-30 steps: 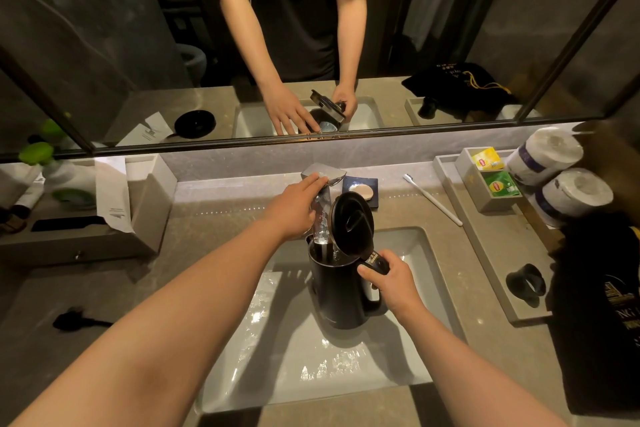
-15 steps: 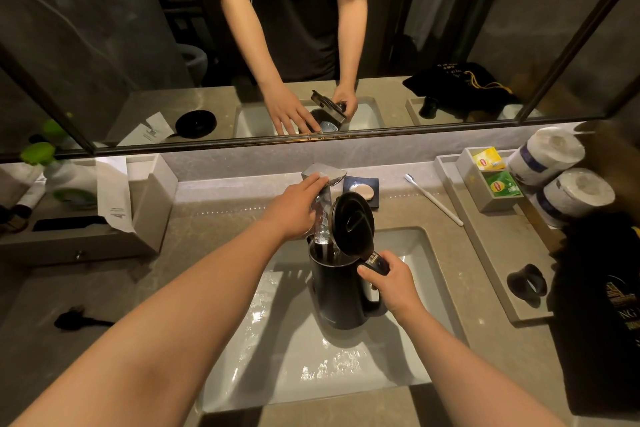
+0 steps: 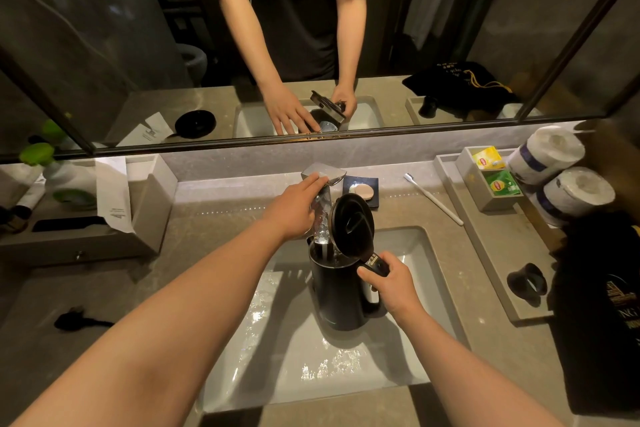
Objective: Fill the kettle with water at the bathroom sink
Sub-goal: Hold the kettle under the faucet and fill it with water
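Observation:
A black kettle [image 3: 337, 291] stands upright in the white sink basin [image 3: 408, 253] with its lid [image 3: 353, 224] swung up. My right hand [image 3: 389, 282] grips the kettle's handle at the right side. Water runs in a stream from the chrome faucet [image 3: 327, 175] down into the kettle's mouth. My left hand [image 3: 294, 208] rests on the faucet, fingers laid along its lever and spout, hiding part of it. The water level inside the kettle is not visible.
Behind the faucet lies a dark soap dish [image 3: 362, 189] and a white toothbrush [image 3: 433, 199]. A grey tray [image 3: 491, 253] at the right holds tea bags [image 3: 497, 184] and a black ring-shaped object [image 3: 526, 282]; paper rolls [image 3: 561, 177] stand beside it. A tissue box [image 3: 86, 215] is left; a black plug [image 3: 74, 321] lies on the counter.

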`<state>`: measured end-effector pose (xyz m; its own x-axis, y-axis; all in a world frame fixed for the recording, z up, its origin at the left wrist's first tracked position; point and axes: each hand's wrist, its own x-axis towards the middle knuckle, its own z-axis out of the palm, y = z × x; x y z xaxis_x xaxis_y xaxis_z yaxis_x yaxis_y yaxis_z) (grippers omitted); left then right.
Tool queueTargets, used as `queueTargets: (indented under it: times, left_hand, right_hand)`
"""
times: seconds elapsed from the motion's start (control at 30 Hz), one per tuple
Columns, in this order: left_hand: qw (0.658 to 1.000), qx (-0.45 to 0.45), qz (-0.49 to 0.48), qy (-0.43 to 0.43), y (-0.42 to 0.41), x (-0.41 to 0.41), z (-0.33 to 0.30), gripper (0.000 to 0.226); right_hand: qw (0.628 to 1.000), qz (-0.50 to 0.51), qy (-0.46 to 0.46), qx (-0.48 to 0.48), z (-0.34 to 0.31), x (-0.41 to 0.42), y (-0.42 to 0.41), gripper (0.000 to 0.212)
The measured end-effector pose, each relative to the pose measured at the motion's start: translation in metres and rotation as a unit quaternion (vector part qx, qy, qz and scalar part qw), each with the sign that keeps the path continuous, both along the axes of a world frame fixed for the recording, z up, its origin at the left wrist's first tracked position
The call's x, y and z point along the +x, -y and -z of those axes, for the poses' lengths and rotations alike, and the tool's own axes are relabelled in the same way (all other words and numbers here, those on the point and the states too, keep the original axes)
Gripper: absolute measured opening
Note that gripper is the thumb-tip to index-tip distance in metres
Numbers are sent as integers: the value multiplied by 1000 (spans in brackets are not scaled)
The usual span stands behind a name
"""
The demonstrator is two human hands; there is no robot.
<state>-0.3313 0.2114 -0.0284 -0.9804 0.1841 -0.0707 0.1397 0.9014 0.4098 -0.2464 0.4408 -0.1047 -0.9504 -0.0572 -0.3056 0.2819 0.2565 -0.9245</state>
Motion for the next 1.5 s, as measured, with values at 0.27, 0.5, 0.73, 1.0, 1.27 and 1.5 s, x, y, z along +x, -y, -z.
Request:
queueTargets:
  times: [0.27, 0.5, 0.73, 1.0, 1.27, 1.5]
  left_hand:
    - [1000, 3, 1, 3, 0, 0, 0, 66]
    - [1000, 3, -2, 7, 1, -1, 0, 65]
    - [1000, 1, -3, 10, 0, 0, 0, 66]
    - [1000, 0, -1, 14, 0, 1, -3, 67]
    - [1000, -4, 2, 20, 0, 2, -4, 70]
    - [1000, -1, -1, 20, 0, 1, -3, 70]
  right_hand:
    - [1000, 5, -6, -4, 3, 0, 0, 16]
    - [1000, 6, -3, -6, 5, 0, 1, 15]
    - [1000, 8, -2, -6, 8, 0, 1, 16]
    - [1000, 11, -5, -3, 11, 0, 1, 16]
    - [1000, 14, -6, -13, 9, 1, 1, 13]
    - [1000, 18, -11, -16, 10, 2, 1, 14]
